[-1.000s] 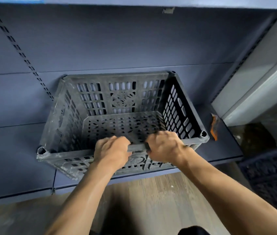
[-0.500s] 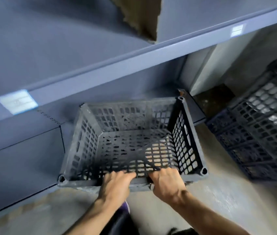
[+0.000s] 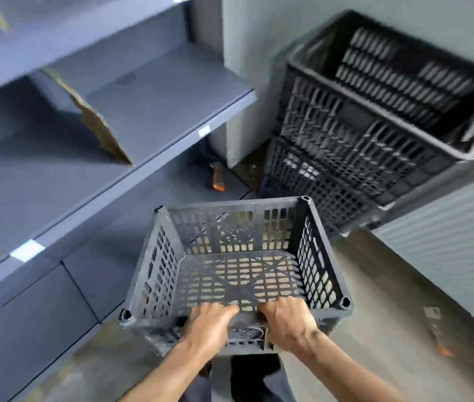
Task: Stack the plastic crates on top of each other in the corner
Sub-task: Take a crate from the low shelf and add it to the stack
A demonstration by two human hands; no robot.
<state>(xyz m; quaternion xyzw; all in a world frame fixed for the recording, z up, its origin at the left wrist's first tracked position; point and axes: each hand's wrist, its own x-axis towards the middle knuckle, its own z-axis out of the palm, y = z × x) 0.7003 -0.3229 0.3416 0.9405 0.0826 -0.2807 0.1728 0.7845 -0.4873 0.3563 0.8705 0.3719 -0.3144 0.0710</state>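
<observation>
An empty dark grey perforated plastic crate is held in the air in front of me, above the floor. My left hand and my right hand grip its near rim side by side. A stack of black plastic crates stands in the corner at the upper right, against the grey wall, its top crate open and empty. The held crate is apart from the stack, to its lower left.
Grey metal shelving runs along the left, with a torn piece of cardboard on one shelf. An orange object lies on the bottom shelf. A small orange-tipped item lies on the concrete floor at the right. A corrugated shutter stands at the right.
The crate has come off the bottom shelf and swung right, toward the corner stack. The view has turned right, bringing the whole stack into sight. Both hands keep their grip.
</observation>
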